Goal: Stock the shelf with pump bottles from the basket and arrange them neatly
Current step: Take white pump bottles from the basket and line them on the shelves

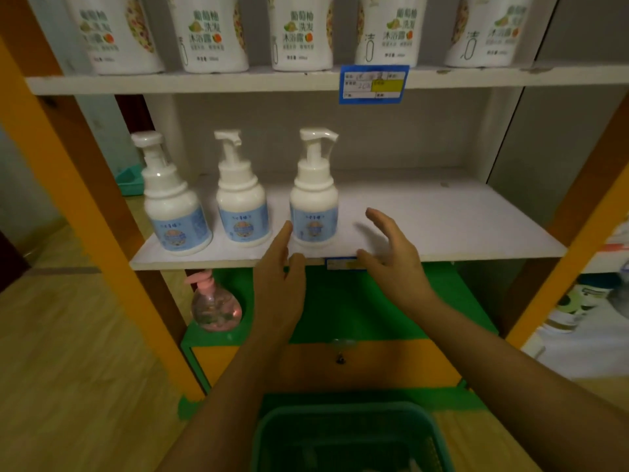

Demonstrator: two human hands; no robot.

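The 3rd pump bottle (315, 212) stands upright on the shelf (459, 233), right of 2 more bottles (241, 206), its long axis vertical. It sits between the hands: the left hand (277, 287) is nearer, fingertips just beside its base (contact unclear), and the right hand (394, 264) is slightly further off. Each grip is spread apart, holding nothing. The basket (350, 420) sits below.

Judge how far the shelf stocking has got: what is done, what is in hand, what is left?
Done: the left bottle, middle bottle and third bottle stand upright in a row on the left half of the shelf. In hand: the left hand and right hand, both open, flank the third bottle, neither curled round it. Left: the shelf's right half is bare; the basket is too dark to see into.
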